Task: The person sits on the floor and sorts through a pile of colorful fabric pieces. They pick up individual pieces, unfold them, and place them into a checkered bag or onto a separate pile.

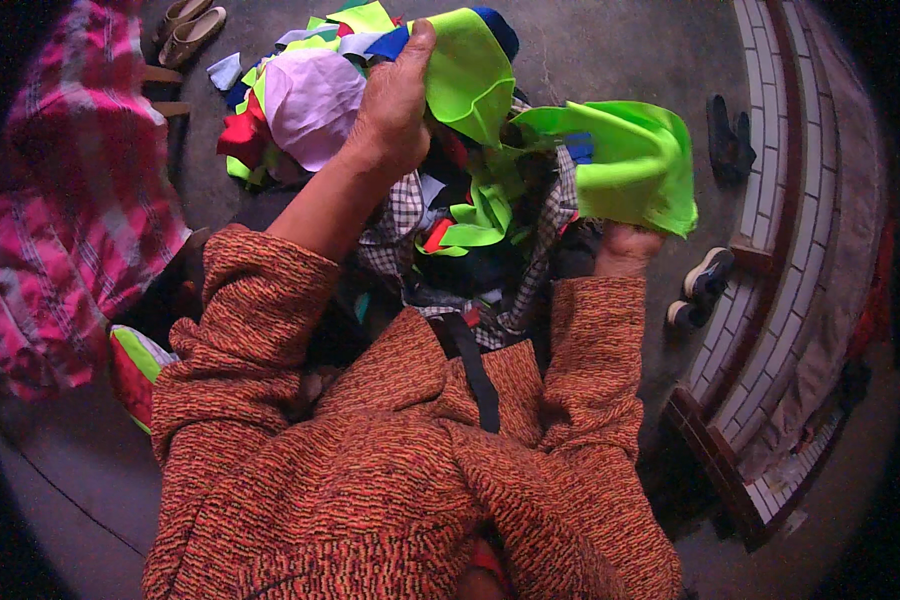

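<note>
My left hand [395,110] is closed on a bright yellow-green cloth piece [467,80], its thumb pointing up along the cloth's edge. Another stretch of bright green cloth [638,170] hangs folded over my right hand [628,246], which grips it from beneath; the fingers are covered. Whether both green parts are one piece, I cannot tell. Between and below my hands lies checked black-and-white cloth [403,215], with green strips [485,215] and a bit of red on it. A heap of scraps lies beyond my left forearm, with a pale lilac piece [315,105] on top.
Pink plaid cloth [80,200] hangs at the left, near tan shoes [192,35]. A red, green and white cushion-like thing [135,375] sits by my left elbow. At the right are dark sandals [730,140], dark shoes [705,285] and a white-tiled step [760,330].
</note>
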Demonstrator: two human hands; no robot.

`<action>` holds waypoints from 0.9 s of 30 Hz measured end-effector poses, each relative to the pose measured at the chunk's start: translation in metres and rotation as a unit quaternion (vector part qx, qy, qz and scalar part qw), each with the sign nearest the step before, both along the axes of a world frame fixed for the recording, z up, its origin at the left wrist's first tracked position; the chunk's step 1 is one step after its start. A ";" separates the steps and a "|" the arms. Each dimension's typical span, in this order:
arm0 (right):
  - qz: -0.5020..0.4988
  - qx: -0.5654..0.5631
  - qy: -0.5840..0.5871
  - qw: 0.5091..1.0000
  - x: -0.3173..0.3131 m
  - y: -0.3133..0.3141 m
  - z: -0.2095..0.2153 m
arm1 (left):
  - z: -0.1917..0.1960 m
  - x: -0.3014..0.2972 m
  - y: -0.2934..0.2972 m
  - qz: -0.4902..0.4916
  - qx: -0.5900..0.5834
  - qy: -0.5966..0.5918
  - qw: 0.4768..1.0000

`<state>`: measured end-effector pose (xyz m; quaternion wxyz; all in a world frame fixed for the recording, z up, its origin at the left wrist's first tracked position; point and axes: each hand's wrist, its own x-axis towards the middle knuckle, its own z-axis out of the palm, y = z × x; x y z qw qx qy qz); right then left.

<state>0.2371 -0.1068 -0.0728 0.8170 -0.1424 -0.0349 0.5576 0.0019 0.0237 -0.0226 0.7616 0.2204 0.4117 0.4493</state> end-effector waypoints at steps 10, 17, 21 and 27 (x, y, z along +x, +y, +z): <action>0.252 0.099 0.019 0.962 0.024 0.007 -0.010 | -0.006 -0.003 0.006 -0.010 0.014 -0.007 1.000; 0.205 0.021 -0.151 0.967 -0.014 0.013 0.021 | -0.002 0.000 0.000 -0.062 0.009 0.052 0.997; 0.174 -0.093 -0.524 0.829 -0.021 0.019 0.021 | 0.001 0.004 -0.007 -0.159 0.059 0.161 0.972; 0.012 -0.084 -0.293 0.952 -0.067 0.011 0.044 | -0.002 0.006 -0.012 -0.203 0.104 0.169 0.959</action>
